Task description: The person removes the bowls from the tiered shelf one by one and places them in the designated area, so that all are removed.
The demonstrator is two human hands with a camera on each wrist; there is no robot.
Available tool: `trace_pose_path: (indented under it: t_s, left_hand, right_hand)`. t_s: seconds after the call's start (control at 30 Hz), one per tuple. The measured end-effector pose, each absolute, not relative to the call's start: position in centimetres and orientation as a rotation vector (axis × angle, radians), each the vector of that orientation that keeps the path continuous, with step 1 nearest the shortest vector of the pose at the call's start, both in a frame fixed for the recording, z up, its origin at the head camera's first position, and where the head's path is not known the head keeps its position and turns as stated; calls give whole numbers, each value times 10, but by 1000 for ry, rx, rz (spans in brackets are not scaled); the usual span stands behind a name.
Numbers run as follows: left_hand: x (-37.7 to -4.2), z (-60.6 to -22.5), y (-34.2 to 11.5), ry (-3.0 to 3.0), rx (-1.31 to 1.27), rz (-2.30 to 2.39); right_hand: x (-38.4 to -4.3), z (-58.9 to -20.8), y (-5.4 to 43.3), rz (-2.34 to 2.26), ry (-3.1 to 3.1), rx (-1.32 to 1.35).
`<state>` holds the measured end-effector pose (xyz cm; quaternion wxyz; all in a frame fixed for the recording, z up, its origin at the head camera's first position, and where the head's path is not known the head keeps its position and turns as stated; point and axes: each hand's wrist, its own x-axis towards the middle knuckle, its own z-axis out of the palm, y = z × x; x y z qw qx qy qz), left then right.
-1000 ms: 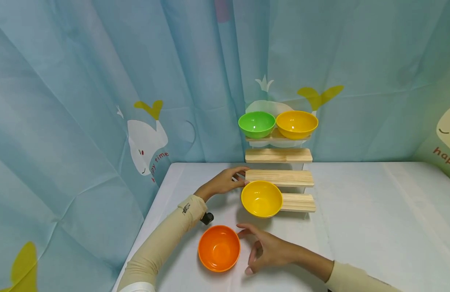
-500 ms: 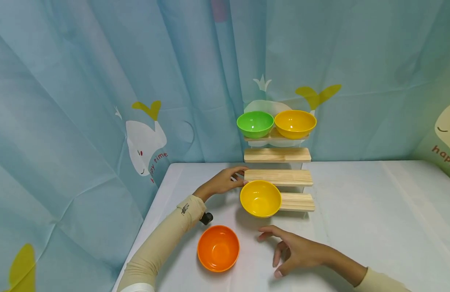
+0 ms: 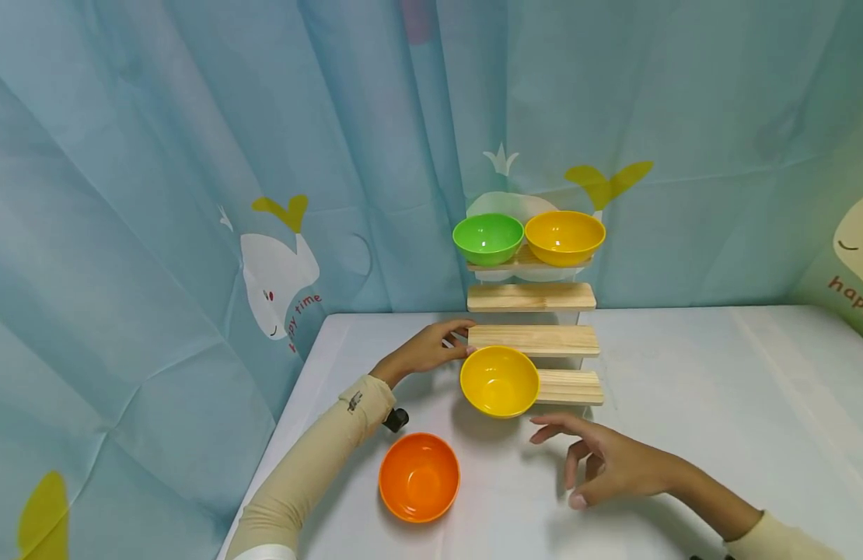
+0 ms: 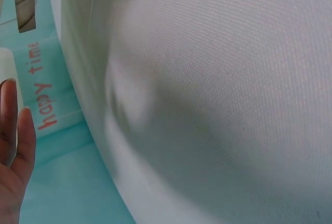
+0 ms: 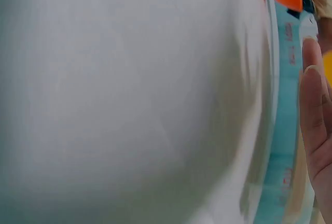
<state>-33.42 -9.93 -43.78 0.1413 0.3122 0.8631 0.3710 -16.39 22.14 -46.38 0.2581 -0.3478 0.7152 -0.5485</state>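
On the lowest step of a wooden tiered rack (image 3: 532,340) sits a yellow bowl (image 3: 500,381), at the left end and overhanging the front. My left hand (image 3: 428,348) is at the rack's left side, fingertips by the second-lowest step and thumb beside the bowl's rim; contact is unclear. Its fingers (image 4: 26,143) look fairly straight in the left wrist view. An orange bowl (image 3: 419,477) stands on the table in front of the rack. To the right of both bowls, my right hand (image 3: 616,463) hovers over the table, fingers loosely bent, holding nothing.
A green bowl (image 3: 488,239) and a yellow-orange bowl (image 3: 566,238) stand side by side on the top step. The white table (image 3: 718,412) extends right of the rack. A light blue curtain (image 3: 375,155) with whale prints hangs behind and to the left.
My right hand has moved right, away from the orange bowl, and slightly farther back. My left hand and the bowls have stayed in place.
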Motion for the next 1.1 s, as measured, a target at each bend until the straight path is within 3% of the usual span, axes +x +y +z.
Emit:
trace_pose_path:
  t_s: [0.47, 1.1]
  left_hand:
    - [-336, -438, -100, 2492, 904, 1067]
    - [-336, -438, -99, 2492, 896, 1073]
  right_hand:
    - [-179, -455, 241, -1603, 2201, -1038]
    - [-201, -452, 209, -1661, 2412, -808]
